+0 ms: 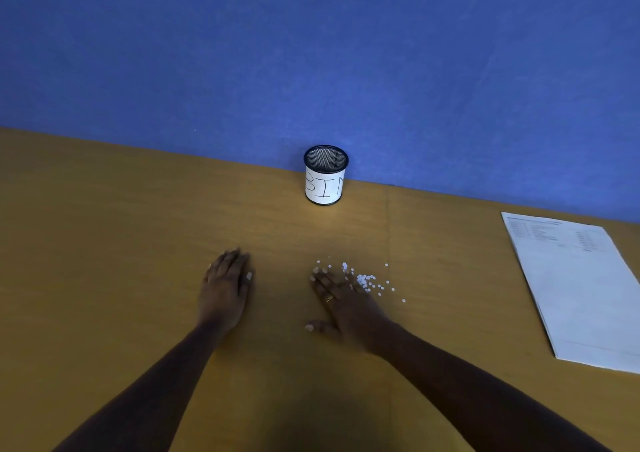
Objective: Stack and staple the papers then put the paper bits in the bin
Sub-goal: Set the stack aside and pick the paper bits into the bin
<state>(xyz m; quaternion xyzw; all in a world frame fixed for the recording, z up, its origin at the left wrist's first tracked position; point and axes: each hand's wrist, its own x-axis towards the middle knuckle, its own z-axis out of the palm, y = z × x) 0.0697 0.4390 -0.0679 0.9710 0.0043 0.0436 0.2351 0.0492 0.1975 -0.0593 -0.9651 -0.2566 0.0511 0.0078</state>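
A black mesh cup with a white label reading BIN [325, 176] stands at the back of the wooden desk [121, 226], against the blue partition. Small white round paper bits [367, 281] lie scattered in front of it, right of centre. My right hand [341, 304] lies flat on the desk with straight fingers, its fingertips among the left part of the bits. My left hand [225, 283] rests flat and open on the desk further left, holding nothing. A stack of printed papers [581, 288] lies at the right edge of the desk.
The blue partition wall [311, 53] closes off the desk's far side. A seam in the desktop [388, 229] runs front to back just right of the bin.
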